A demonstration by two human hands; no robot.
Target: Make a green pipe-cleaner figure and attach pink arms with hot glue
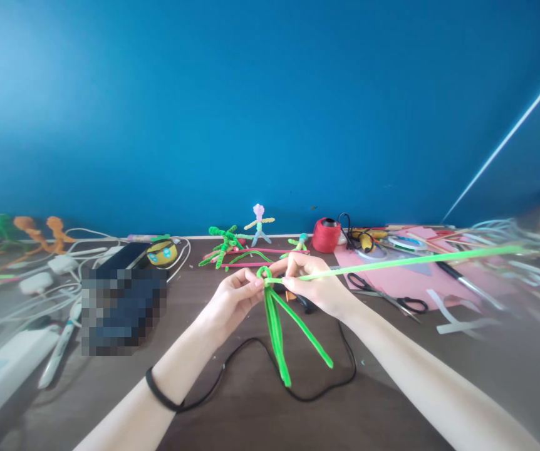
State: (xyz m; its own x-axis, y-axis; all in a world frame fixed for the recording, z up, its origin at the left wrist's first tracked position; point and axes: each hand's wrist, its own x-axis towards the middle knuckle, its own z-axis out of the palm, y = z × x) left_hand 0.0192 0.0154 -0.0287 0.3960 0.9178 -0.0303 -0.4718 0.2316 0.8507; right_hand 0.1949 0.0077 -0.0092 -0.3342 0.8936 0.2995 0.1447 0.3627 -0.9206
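Note:
My left hand (239, 293) pinches a bundle of bright green pipe cleaners (274, 332) just under a small loop at its top. Several green ends hang down from there, one slanting off to the right. With thumb and fingers closed, my right hand (314, 282) grips a lighter green pipe cleaner (392, 260) near the bundle's neck. Its long end stretches far to the right, and its near end lies across the neck between both hands. Part of a dark object with an orange piece shows behind my right hand; I cannot make out what it is.
Pipe-cleaner figures (259, 225) stand by the blue wall. A red string spool (326, 235), pink paper (406, 279) and scissors (392, 300) are at right. A black cord (307, 399) curves below my hands. White cables (70, 263) and a power strip (11, 369) lie left.

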